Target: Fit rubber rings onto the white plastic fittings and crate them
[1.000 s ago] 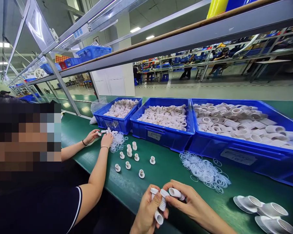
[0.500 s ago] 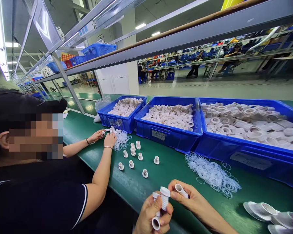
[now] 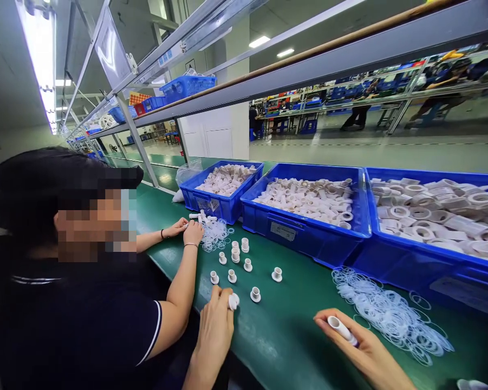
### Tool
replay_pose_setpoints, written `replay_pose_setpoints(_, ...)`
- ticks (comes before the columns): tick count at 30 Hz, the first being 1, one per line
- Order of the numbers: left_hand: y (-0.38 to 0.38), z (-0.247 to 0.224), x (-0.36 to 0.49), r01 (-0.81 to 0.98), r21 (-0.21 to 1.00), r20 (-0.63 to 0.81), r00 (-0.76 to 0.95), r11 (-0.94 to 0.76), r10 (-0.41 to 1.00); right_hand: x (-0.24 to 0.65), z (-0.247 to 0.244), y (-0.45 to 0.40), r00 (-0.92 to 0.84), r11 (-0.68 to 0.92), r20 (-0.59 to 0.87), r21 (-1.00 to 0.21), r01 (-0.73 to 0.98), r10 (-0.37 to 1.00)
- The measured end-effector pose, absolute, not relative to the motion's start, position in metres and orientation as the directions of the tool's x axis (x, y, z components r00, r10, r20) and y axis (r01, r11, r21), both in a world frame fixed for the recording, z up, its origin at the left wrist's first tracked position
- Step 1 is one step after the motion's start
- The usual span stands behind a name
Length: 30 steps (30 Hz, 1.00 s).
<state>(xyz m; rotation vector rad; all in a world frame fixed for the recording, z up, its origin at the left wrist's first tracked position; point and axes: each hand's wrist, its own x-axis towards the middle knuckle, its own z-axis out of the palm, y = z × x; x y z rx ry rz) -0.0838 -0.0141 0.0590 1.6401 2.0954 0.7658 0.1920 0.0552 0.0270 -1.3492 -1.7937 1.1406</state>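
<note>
Plainly, the left hand point(image 3: 214, 326), curled round white flanged pieces point(image 3: 233, 301), is nearer the upright fittings point(image 3: 232, 276) than the right hand point(image 3: 359, 346), loosely gripping a slanted tube point(image 3: 342, 330).

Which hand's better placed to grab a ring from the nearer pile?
Likely the right hand: it's beside that ring pile, though holding a white tube. The left hand is farther off, holding white parts.
</note>
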Motion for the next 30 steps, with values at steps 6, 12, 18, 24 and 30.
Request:
replay_pose_setpoints(6,0.075,0.106,-0.131,0.723,0.662,0.091,-0.339,0.198,0.936,0.244,0.015,0.066,-0.128,0.113,0.042,-0.782,0.613,0.991)
replay_pose_setpoints(12,0.144,0.149,-0.157,0.562,0.815,0.071,-0.336,0.14,0.939,0.28,-0.019,0.076,-0.15,0.194,0.125,-0.537,0.821,0.981)
replay_pose_setpoints(18,0.016,0.065,-0.059,0.295,0.945,-0.114,-0.096,0.137,0.989,0.278,-0.036,0.075,-0.143,0.206,0.173,-0.437,0.875,0.974)
replay_pose_setpoints(24,-0.024,-0.029,0.009,-0.328,0.861,-0.279,0.335,0.389,0.9,0.271,-0.024,0.075,-0.143,0.189,0.132,-0.478,0.858,0.981)
replay_pose_setpoints(30,-0.018,-0.001,0.003,-0.139,0.976,-0.142,0.186,0.169,0.972,0.231,0.01,0.057,-0.22,0.169,0.028,-0.733,0.658,0.975)
